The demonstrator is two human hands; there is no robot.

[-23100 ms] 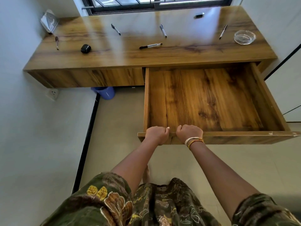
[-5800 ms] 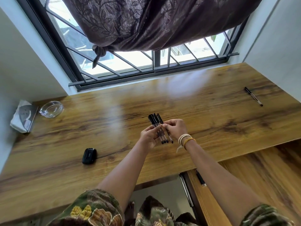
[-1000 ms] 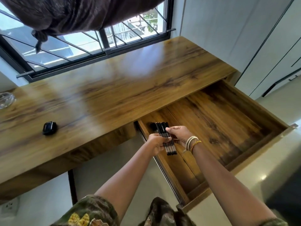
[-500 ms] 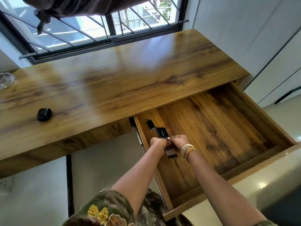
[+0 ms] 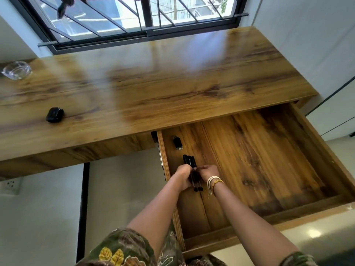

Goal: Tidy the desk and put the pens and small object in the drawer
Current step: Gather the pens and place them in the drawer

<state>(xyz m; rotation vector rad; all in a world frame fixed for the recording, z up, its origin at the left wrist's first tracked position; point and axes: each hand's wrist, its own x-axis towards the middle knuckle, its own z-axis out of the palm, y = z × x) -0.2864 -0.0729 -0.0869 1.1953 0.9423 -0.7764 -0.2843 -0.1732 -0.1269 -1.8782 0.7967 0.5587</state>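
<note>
A bundle of several black pens (image 5: 189, 162) lies low over the floor of the open wooden drawer (image 5: 269, 162), near its left wall. My left hand (image 5: 184, 176) and my right hand (image 5: 209, 173) both grip the bundle from either side, with the pen ends sticking out beyond the fingers front and back. A small black object (image 5: 177, 143) rests on the drawer floor just beyond the pens. A black rounded case (image 5: 54, 115) sits on the left part of the desk top (image 5: 172, 83).
A clear glass ashtray (image 5: 16, 70) stands at the desk's far left by the wall. A barred window (image 5: 134, 18) runs behind the desk. White cabinet fronts (image 5: 326, 54) rise to the right of the drawer. A wall socket (image 5: 10, 183) is low on the left.
Both hands have carried the pen bundle from above the desk to down inside the drawer, close to its floor. The view has tilted downward.
</note>
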